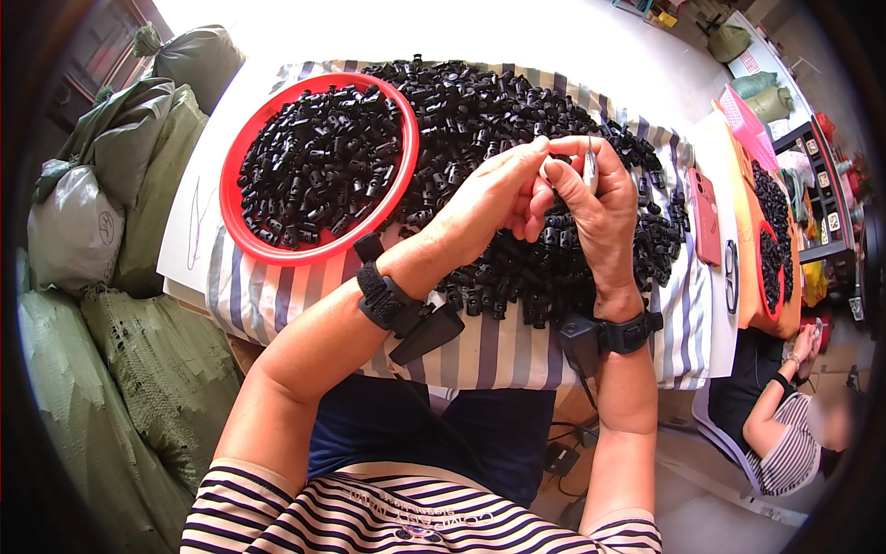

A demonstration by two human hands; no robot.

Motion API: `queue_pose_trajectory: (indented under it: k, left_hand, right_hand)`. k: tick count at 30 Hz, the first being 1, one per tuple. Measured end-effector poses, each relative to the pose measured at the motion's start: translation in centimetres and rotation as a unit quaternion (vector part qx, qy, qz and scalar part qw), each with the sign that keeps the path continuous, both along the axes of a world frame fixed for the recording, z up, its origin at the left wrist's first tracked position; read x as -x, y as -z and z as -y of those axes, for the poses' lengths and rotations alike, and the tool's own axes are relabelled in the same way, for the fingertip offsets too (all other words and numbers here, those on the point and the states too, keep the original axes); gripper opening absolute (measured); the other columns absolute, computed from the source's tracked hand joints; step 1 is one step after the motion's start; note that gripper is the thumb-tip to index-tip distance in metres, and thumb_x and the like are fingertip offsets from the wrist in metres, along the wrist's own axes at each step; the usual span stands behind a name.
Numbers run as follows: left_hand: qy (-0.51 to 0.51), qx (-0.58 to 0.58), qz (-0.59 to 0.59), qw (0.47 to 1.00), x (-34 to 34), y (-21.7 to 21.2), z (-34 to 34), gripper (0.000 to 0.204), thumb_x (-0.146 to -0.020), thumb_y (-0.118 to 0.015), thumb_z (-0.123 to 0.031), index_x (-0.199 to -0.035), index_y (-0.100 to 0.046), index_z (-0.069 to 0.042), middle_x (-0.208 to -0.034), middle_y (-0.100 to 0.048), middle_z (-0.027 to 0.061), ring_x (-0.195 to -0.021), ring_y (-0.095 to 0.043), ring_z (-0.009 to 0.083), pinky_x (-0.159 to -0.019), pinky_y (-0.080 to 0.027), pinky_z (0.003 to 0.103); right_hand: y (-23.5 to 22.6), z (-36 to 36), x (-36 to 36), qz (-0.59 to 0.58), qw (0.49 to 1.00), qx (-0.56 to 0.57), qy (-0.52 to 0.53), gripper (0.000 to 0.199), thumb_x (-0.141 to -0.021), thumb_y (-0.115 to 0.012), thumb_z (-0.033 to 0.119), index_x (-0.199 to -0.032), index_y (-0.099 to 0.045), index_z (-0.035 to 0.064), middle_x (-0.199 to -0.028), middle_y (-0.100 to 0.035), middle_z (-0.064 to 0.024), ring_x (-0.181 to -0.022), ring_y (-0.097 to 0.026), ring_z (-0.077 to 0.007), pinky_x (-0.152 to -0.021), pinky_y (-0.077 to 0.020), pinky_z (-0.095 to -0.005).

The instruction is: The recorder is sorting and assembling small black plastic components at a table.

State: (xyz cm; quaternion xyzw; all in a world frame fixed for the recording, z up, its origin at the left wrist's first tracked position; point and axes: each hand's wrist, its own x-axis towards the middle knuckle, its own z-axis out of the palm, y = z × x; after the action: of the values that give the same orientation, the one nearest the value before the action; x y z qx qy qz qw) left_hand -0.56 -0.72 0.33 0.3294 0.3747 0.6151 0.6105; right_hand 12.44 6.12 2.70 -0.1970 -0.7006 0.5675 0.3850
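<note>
Both my hands meet above a big heap of small black plastic pieces (544, 268) that look like cord locks. My left hand (494, 194) is closed in a pinch, its fingertips against those of the other hand. Whatever it grips is hidden by the fingers. My right hand (600, 198) is closed around a slim, pale metal tool (590, 174) with a pointed tip, held upright between thumb and fingers; its exact kind does not show. Left of the hands, a round red tray (228, 198) is filled with the same black pieces.
A striped cloth (268, 300) covers the table under the heap. To the right lie a pink-red phone (705, 217) and glasses (732, 277). Stuffed green sacks (157, 369) crowd the left side. At far right, a co-worker (784, 434) sits beside another table with black pieces.
</note>
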Motion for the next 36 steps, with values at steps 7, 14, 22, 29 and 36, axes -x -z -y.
queue_pose_trajectory:
  k: [7, 14, 22, 29, 36]
  left_hand:
    - [0.053, 0.005, 0.016, 0.998, 0.1, -0.4, 0.3, 0.055, -0.101, -0.034, -0.045, -0.138, -0.042, -0.006, -0.064, -0.041, -0.0025, -0.051, -0.042, 0.0086, -0.046, -0.033, 0.022]
    - [0.087, -0.02, 0.079, 0.993, 0.2, 0.0, 0.2, 0.04, -0.101, -0.037, -0.043, -0.109, -0.054, -0.008, -0.064, -0.037, -0.0025, -0.05, -0.036, 0.0081, -0.044, -0.031, 0.022]
    - [0.059, -0.016, 0.102, 0.993, -0.3, -0.7, 0.5, 0.038, -0.1, -0.041, -0.042, -0.088, -0.051, -0.008, -0.062, -0.035, -0.0029, -0.05, -0.036, 0.0086, -0.044, -0.03, 0.022]
    - [0.055, -0.02, 0.086, 0.995, -0.1, -0.9, 0.5, 0.042, -0.1, -0.04, -0.044, -0.085, -0.05, -0.006, -0.06, -0.036, -0.0029, -0.048, -0.037, 0.0096, -0.043, -0.03, 0.023]
    - [0.087, 0.015, 0.134, 0.987, 0.1, -0.5, 0.4, 0.043, -0.1, -0.039, -0.045, -0.087, -0.051, -0.006, -0.06, -0.04, -0.0018, -0.047, -0.04, 0.0101, -0.044, -0.031, 0.023]
  right_hand:
    - [-0.4, 0.5, 0.0, 0.005, 1.0, -0.012, 0.017, 0.015, -0.089, -0.067, 0.01, -0.099, -0.059, 0.0026, -0.07, -0.06, 0.0008, -0.059, -0.06, -0.0049, -0.055, -0.0442, -0.017]
    - [0.3, -0.3, -0.3, 0.04, 0.996, -0.059, 0.045, 0.02, -0.086, -0.072, 0.017, -0.098, -0.062, 0.0046, -0.07, -0.05, 0.0077, -0.063, -0.046, 0.0004, -0.056, -0.0371, -0.0154]
    - [-0.2, 0.0, -0.2, -0.003, 1.0, 0.026, 0.013, 0.019, -0.089, -0.068, 0.02, -0.094, -0.061, 0.0037, -0.076, -0.058, 0.0029, -0.069, -0.055, -0.0039, -0.06, -0.0421, -0.0175]
    - [0.0, -0.6, -0.5, -0.002, 1.0, 0.027, 0.003, 0.017, -0.092, -0.064, 0.019, -0.094, -0.061, 0.0031, -0.079, -0.061, -0.0005, -0.068, -0.058, -0.0063, -0.063, -0.0455, -0.0189]
    - [-0.3, -0.1, -0.3, -0.015, 0.999, 0.052, -0.002, 0.015, -0.091, -0.065, 0.018, -0.096, -0.062, 0.0035, -0.079, -0.061, 0.001, -0.07, -0.056, -0.0048, -0.065, -0.0443, -0.0182]
